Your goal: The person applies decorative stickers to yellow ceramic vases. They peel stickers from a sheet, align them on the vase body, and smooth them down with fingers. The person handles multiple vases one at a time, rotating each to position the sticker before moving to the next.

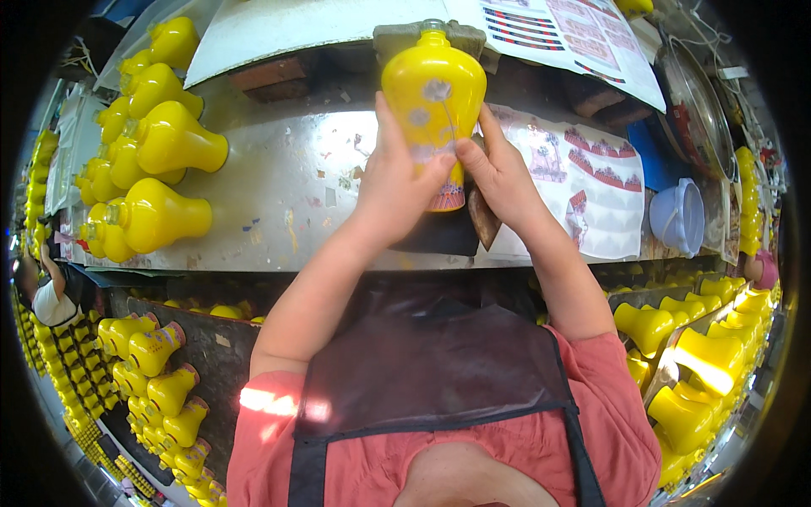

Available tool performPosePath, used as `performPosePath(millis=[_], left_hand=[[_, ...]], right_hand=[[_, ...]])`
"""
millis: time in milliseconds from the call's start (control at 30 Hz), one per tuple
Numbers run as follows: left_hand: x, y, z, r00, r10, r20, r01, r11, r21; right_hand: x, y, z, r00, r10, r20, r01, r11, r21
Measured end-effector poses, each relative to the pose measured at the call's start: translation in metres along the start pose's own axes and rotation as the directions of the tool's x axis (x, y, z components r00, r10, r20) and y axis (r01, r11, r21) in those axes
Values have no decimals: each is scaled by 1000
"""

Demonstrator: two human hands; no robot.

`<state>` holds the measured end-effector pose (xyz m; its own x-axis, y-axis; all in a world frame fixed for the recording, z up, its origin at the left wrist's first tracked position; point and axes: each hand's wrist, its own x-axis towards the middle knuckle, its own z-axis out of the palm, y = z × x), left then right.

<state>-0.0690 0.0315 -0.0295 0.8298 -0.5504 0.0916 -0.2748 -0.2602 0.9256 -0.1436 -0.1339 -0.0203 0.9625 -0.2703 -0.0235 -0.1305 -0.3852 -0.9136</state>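
Note:
Between my two hands is a yellow bottle (435,76) with broad shoulders, a narrow waist and a short clear glass neck. A pale flower pattern is on its front, and a red and blue patterned band (448,199) circles its foot. My left hand (397,165) wraps the bottle's left side, thumb across the lower front. From the right, my right hand (500,173) grips it, with its thumb on the front near the waist. The bottle's neck lies by a grey block (390,38). Its back is hidden.
Several plain yellow bottles (169,215) lie at the table's left. Printed decal sheets (604,228) lie on the right, beside a pale blue bucket (676,218). Bricks (269,76) prop a white board. More yellow bottles (684,414) fill racks below, and another person (56,300) is far left.

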Motion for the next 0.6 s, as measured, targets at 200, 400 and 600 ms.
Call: performPosePath(millis=[200, 400, 600], left_hand=[[-1, -8, -2, 1000, -1, 27, 3, 999, -50], [3, -11, 0, 999, -35, 17, 38, 984, -177], [1, -10, 0, 1000, -18, 16, 20, 989, -146]], right_hand=[[-1, -3, -7, 999, 19, 41, -17, 999, -36], [1, 8, -3, 999, -36, 20, 35, 999, 41], [4, 9, -16, 989, 147, 2, -146, 975, 169]])
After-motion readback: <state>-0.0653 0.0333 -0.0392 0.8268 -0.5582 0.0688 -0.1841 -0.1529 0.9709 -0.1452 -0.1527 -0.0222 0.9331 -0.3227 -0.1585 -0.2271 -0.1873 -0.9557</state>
